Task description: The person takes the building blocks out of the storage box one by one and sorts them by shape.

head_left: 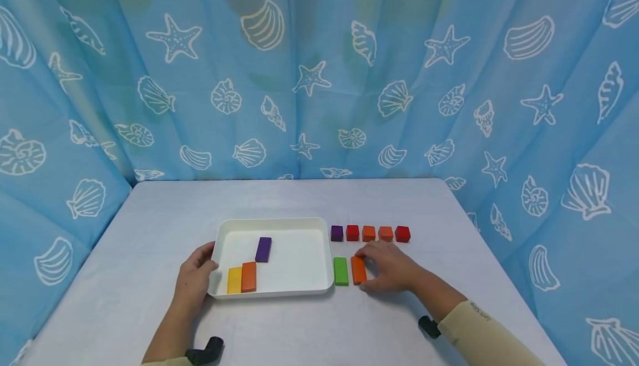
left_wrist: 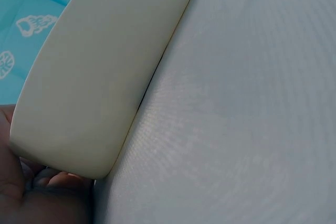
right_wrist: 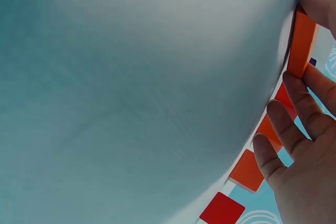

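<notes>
My left hand (head_left: pixel 193 278) grips the left side of a shallow white tray (head_left: pixel 279 294); in the left wrist view, its curled fingers are at the tray's outer wall (left_wrist: pixel 89 87). Inside the tray lie a purple block (head_left: pixel 263 249), a yellow block (head_left: pixel 234 280) and an orange block (head_left: pixel 248 276), the last two side by side near the front left. Right of the tray, my right hand (head_left: pixel 390 267) pinches another orange rectangular block (head_left: pixel 358 270) by its two ends, thumb at the near end and fingertips at the far end. A green block (head_left: pixel 341 271) lies just left of it.
Behind the right hand runs a row of small cubes: a purple cube (head_left: pixel 336 233), a red cube (head_left: pixel 352 233), two orange cubes (head_left: pixel 368 233) and another red cube (head_left: pixel 402 234). A white cloth covers the table (head_left: pixel 279 199). A blue shell-print curtain (head_left: pixel 309 111) hangs behind.
</notes>
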`<state>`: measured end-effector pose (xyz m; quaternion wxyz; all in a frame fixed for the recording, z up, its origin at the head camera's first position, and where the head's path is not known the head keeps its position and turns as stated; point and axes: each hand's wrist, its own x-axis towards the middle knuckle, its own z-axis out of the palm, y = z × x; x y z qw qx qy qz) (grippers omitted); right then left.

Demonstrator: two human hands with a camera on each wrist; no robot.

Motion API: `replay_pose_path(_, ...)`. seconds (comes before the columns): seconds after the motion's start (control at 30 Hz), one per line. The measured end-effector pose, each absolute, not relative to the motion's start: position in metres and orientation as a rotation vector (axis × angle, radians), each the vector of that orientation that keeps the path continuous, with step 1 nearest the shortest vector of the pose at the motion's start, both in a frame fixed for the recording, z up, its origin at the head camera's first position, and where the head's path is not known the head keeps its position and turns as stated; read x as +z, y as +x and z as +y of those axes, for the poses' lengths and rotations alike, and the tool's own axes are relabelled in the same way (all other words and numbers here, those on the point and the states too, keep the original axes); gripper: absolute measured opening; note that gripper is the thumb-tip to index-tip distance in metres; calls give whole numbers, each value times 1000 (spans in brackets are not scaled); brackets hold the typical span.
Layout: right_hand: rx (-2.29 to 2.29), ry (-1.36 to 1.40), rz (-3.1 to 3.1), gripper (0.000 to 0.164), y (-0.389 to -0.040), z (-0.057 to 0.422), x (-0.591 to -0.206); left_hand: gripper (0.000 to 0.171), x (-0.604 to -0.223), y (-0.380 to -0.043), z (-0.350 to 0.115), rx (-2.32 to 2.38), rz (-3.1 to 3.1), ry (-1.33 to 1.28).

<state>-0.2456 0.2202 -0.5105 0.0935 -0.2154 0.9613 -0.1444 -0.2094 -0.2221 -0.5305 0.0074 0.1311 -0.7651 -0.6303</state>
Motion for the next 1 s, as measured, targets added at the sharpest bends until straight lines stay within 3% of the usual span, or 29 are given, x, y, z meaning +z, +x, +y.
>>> replay_pose_path(0.5,-472,-635,2846,70,-243,223,-512,62,-528,-208,-220,-1955,-2399,435)
replay_pose_path(0.67,-470,-634,2852,80,-243,220,-508,61,-529,-207,-220,-1953,-2398,433)
replay_pose_path(1.0,-994,-662,2674,88,-248,182,-484,61,-530,-208,-221,-1955,-2392,420)
